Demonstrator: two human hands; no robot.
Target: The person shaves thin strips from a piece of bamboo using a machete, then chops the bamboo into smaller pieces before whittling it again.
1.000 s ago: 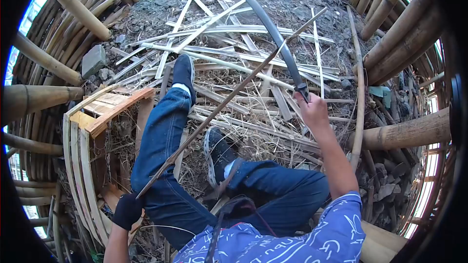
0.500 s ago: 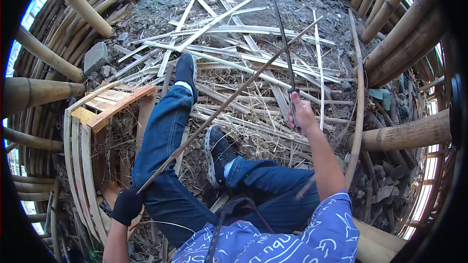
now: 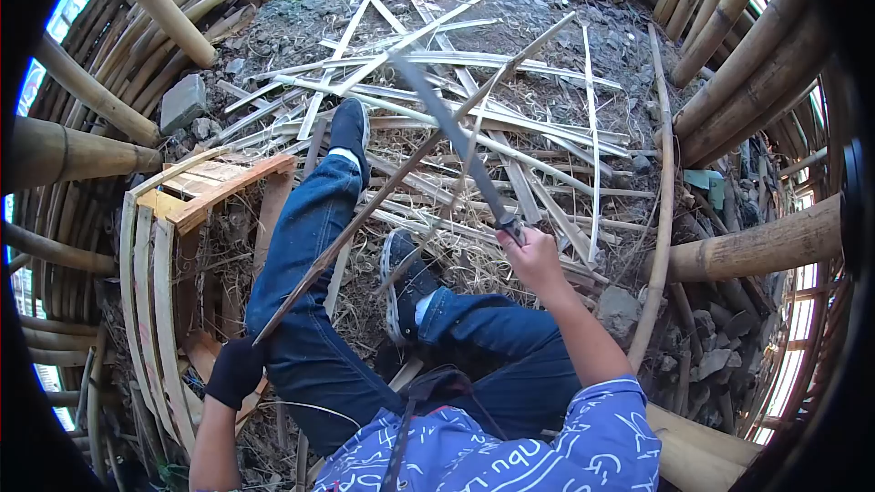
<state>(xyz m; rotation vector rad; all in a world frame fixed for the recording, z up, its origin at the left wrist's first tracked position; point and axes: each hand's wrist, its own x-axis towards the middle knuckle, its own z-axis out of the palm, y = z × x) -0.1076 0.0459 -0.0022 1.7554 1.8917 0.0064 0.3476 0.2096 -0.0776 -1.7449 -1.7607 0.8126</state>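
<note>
My left hand, in a black glove, is closed around the lower end of a long brown bamboo strip. The strip slants up and away to the right, over my thigh. Bare, my right hand grips the dark handle of a machete. Its long narrow blade, slightly blurred, points forward and left and overlaps the strip in this view. A thin sliver hangs down from the upper part of the strip, close beside the blade.
Pale split bamboo strips lie crisscrossed on the littered ground ahead. A wooden crate-like frame stands at my left. Bamboo poles rise on both sides, and a concrete block sits at the far left.
My right hand has come down and left with the machete, whose blade has swung from pointing forward to crossing the strip. A sliver now hangs from the strip. My left hand stays nearly in place.
</note>
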